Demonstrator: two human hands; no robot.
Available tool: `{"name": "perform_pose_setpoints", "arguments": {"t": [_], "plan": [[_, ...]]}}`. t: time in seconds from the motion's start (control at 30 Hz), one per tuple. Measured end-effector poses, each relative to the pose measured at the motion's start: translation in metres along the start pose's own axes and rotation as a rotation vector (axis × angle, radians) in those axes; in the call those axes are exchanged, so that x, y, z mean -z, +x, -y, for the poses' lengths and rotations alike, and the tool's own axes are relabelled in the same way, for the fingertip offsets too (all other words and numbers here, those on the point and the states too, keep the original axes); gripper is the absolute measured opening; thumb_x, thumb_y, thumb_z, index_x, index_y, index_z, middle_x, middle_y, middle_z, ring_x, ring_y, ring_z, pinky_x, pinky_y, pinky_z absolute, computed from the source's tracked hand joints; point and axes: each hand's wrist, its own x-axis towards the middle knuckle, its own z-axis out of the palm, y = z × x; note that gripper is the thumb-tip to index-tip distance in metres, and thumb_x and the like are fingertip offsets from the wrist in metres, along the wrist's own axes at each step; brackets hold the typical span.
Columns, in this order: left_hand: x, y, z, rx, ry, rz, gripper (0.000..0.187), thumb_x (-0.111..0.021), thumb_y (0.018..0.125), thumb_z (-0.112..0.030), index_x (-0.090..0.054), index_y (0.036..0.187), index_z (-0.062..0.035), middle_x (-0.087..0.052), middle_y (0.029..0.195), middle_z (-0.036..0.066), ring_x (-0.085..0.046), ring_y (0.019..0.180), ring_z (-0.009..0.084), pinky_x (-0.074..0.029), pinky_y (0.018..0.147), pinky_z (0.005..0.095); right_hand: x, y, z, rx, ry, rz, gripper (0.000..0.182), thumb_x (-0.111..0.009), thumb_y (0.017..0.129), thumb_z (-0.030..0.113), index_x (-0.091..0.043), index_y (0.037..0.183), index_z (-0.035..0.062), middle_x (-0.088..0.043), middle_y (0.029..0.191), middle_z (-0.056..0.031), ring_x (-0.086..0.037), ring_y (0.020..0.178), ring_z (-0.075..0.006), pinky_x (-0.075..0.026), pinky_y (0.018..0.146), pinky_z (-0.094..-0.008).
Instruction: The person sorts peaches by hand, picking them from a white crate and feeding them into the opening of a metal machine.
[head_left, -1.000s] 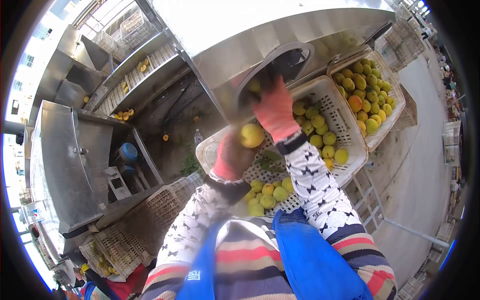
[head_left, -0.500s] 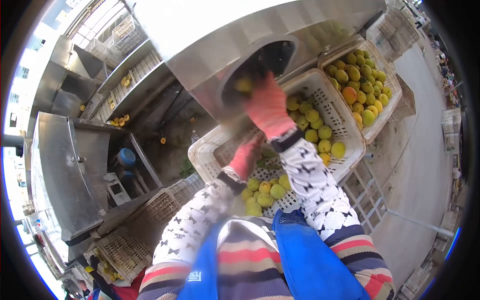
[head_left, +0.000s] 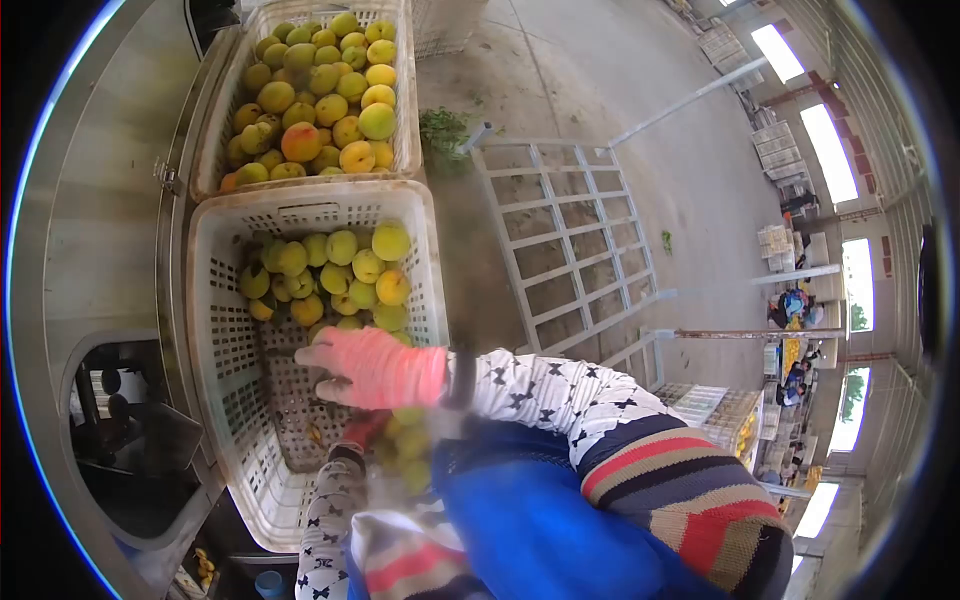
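Note:
My right hand, in a pink glove, reaches over a white plastic crate with fingers spread and nothing visible in them. It is just beside a heap of round yellow-green fruit that looks like peaches. My left hand, also pink-gloved, is low in the same crate, next to more of the fruit near my body. Blur and the right forearm obscure its fingers. Between the two heaps, the perforated crate floor shows.
A second crate full of the fruit adjoins the first. At left is a metal machine with a dark rounded opening. A metal grid frame stands right of the crates. People and stacked crates are farther off.
My view has swung right. My right hand has left the machine's opening, where yellow fruit showed by it, and is now over the crate with fingers spread. My left hand stays low in the crate.

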Motion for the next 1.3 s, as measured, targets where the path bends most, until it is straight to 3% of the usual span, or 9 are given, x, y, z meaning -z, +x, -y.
{"name": "perform_pose_setpoints", "arguments": {"t": [0.13,0.23,0.43,0.57,0.77,0.93,1.03,1.17,1.3], "plan": [[-0.010,-0.010,0.001,-0.066,0.017,0.140,0.076,-0.072,0.080,-0.055,-0.055,0.136,-0.0074,-0.060,0.130,0.008,-0.059,0.113,0.0207,-0.049,0.095,0.0368,0.009,-0.033,-0.040,-0.141,0.087,-0.167,0.045,-0.070,0.086,0.027,-0.060,0.125,0.0081,-0.059,0.108,-0.0138,-0.062,0.093,-0.0290,-0.052,0.079,-0.0365],[0.002,0.043,0.045,-0.004,0.155,0.252,0.086,-0.079,0.070,-0.058,-0.055,0.136,-0.0080,-0.062,0.125,0.008,-0.060,0.110,0.0225,-0.053,0.088,0.0404,0.026,-0.031,-0.034,-0.335,0.163,-0.099,0.043,-0.065,0.087,0.031,-0.061,0.123,0.0081,-0.060,0.102,-0.0154,-0.061,0.095,-0.0341,-0.050,0.083,-0.0418],[-0.009,-0.023,-0.007,0.096,-0.050,0.304,0.083,-0.067,0.075,-0.067,-0.053,0.139,-0.0171,-0.060,0.128,0.007,-0.059,0.113,0.0241,-0.054,0.087,0.0431,0.021,0.014,-0.011,-0.080,-0.256,0.444,0.042,-0.065,0.085,0.027,-0.059,0.123,0.0103,-0.059,0.112,-0.0141,-0.060,0.096,-0.0341,-0.051,0.084,-0.0412],[0.016,-0.072,-0.029,-0.303,-0.088,0.246,0.072,-0.060,0.085,-0.060,-0.051,0.140,-0.0157,-0.060,0.127,0.007,-0.060,0.112,0.0218,-0.052,0.091,0.0403,-0.036,0.056,-0.009,0.023,-0.528,0.994,0.031,-0.064,0.079,0.017,-0.069,0.107,0.0062,-0.069,0.101,-0.0155,-0.066,0.093,-0.0334,-0.053,0.079,-0.0414],[0.017,-0.227,-0.051,-0.505,-0.350,-0.009,0.075,-0.074,0.082,-0.049,-0.050,0.136,-0.0038,-0.058,0.131,0.010,-0.057,0.116,0.0202,-0.047,0.099,0.0381,-0.117,0.062,-0.065,0.230,-0.845,1.085,0.022,-0.065,0.079,0.019,-0.075,0.095,0.0076,-0.072,0.097,-0.0125,-0.068,0.094,-0.0306,-0.055,0.079,-0.0398],[-0.042,-0.260,-0.005,-1.065,-1.172,-0.115,0.089,-0.065,0.078,-0.067,-0.047,0.136,-0.0018,-0.059,0.125,0.018,-0.059,0.115,0.0318,-0.047,0.099,0.0459,-0.113,0.043,-0.082,0.347,-0.850,1.301,0.076,-0.078,0.070,0.033,-0.051,0.137,0.0105,-0.052,0.133,-0.0180,-0.058,0.115,-0.0345,-0.050,0.094,-0.0402],[-0.058,-0.253,0.002,-1.264,-1.550,-0.076,0.082,-0.058,0.084,-0.066,-0.046,0.137,-0.0034,-0.058,0.126,0.020,-0.060,0.111,0.0329,-0.048,0.098,0.0480,-0.108,0.056,-0.071,0.114,-0.651,1.221,0.076,-0.079,0.069,0.032,-0.052,0.137,0.0116,-0.056,0.129,-0.0208,-0.058,0.114,-0.0375,-0.049,0.095,-0.0418],[-0.071,-0.220,0.018,-1.181,-1.734,-0.230,0.083,-0.049,0.085,-0.071,-0.051,0.129,-0.0012,-0.057,0.124,0.025,-0.063,0.097,0.0402,-0.054,0.083,0.0517,-0.055,0.077,-0.018,-0.196,0.338,1.104,0.079,-0.079,0.071,0.029,-0.048,0.139,0.0035,-0.065,0.118,-0.0136,-0.062,0.108,-0.0253,-0.047,0.098,-0.0350],[-0.063,-0.215,-0.008,-1.255,-1.538,-0.249,0.083,-0.053,0.087,-0.067,-0.044,0.138,-0.0025,-0.055,0.131,0.019,-0.060,0.109,0.0350,-0.052,0.092,0.0471,-0.004,0.072,0.053,-0.044,0.768,1.012,0.087,-0.081,0.072,0.036,-0.043,0.143,0.0015,-0.058,0.127,-0.0114,-0.055,0.117,-0.0214,-0.040,0.104,-0.0333]]}}
